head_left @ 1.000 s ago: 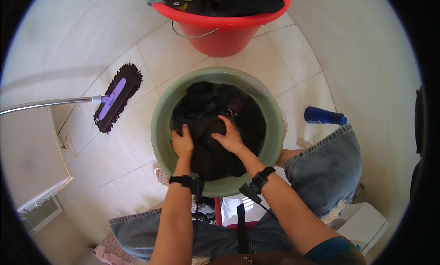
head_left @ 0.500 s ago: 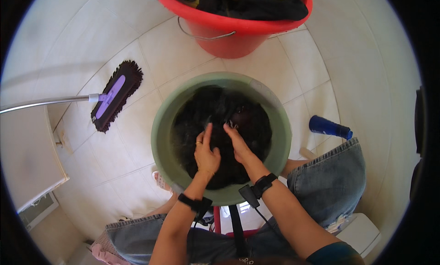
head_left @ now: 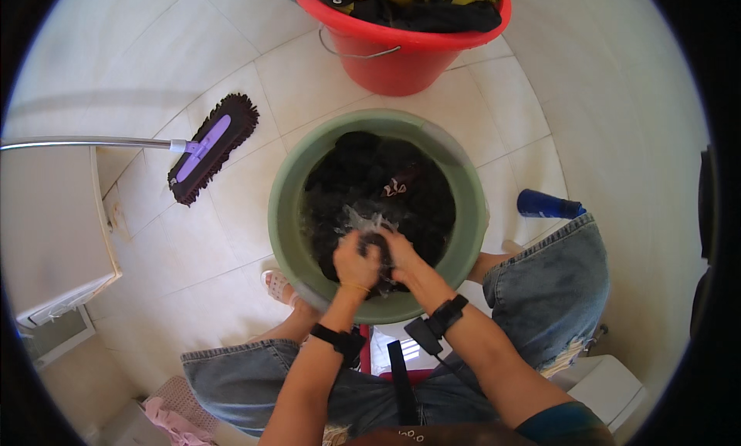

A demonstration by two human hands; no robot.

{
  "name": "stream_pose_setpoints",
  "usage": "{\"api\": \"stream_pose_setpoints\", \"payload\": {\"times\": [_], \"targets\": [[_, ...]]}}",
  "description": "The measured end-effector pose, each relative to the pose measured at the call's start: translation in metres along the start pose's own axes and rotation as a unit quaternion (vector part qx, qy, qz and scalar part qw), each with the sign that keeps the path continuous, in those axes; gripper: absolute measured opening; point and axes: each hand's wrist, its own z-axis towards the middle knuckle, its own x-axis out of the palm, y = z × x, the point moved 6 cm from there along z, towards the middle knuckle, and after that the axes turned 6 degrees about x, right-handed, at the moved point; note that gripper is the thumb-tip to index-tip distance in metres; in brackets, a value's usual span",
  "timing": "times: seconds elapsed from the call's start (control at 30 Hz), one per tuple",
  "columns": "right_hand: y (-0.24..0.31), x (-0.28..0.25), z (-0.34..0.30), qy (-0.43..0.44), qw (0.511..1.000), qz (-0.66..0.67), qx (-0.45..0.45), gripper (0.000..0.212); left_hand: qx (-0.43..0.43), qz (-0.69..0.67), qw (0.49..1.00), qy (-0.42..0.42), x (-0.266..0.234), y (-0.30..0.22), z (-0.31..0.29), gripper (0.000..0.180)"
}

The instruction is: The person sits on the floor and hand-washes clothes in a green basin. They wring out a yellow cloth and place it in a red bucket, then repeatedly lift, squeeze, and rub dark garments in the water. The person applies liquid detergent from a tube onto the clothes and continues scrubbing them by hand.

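A round green tub (head_left: 287,214) stands between my knees, full of black wet clothes (head_left: 355,164) and water. In its near half, my left hand (head_left: 356,262) and my right hand (head_left: 401,255) are closed from either side on a bunched piece of black cloth (head_left: 376,249). Water splashes up just beyond my fingers, and some fingertips are blurred or hidden by the cloth. A patch with a pale print (head_left: 394,187) shows among the clothes to the right of centre.
Beyond the tub is a red bucket (head_left: 394,68) heaped with dark and olive clothes. A purple-backed mop (head_left: 210,149) lies on the tiles at the left, near a white cabinet (head_left: 58,230). By my right knee lies a blue bottle (head_left: 548,204).
Both hands have drawn back toward me and closed on the black cloth; before, they were stretched forward with fingers extended. Splashing water has appeared, and the printed patch is more exposed.
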Motion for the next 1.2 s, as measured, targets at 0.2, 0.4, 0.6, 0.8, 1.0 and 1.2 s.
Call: {"api": "stream_pose_setpoints", "payload": {"times": [0.2, 0.4, 0.6, 0.8, 1.0, 1.2], "targets": [[0.034, 0.007, 0.020, -0.140, 0.928, -0.309, -0.155, 0.044, -0.297, -0.266, 0.915, 0.060, 0.022, 0.113, 0.047, 0.040], [0.034, -0.072, 0.080, -0.286, 0.646, -0.703, -0.077, 0.042, -0.196, 0.238, 0.943, 0.127, 0.053, 0.084, 0.033, 0.054], [0.034, -0.079, 0.110, -0.150, 0.799, -0.583, -0.003, 0.048, -0.266, 0.193, 0.887, 0.325, 0.081, 0.088, 0.053, 0.065], [0.038, -0.033, 0.046, -0.065, 0.979, -0.179, 0.068, 0.073, -0.038, -0.061, 0.995, 0.075, 0.010, -0.059, 0.024, 0.049], [0.013, -0.008, -0.001, 0.167, 0.984, -0.009, -0.061, 0.028, 0.015, -0.026, 0.996, 0.084, -0.011, -0.107, -0.001, 0.027], [-0.006, 0.011, -0.049, -0.024, 0.994, -0.099, -0.031, 0.035, -0.044, 0.025, 0.998, -0.046, -0.038, -0.032, 0.005, 0.023]]}}
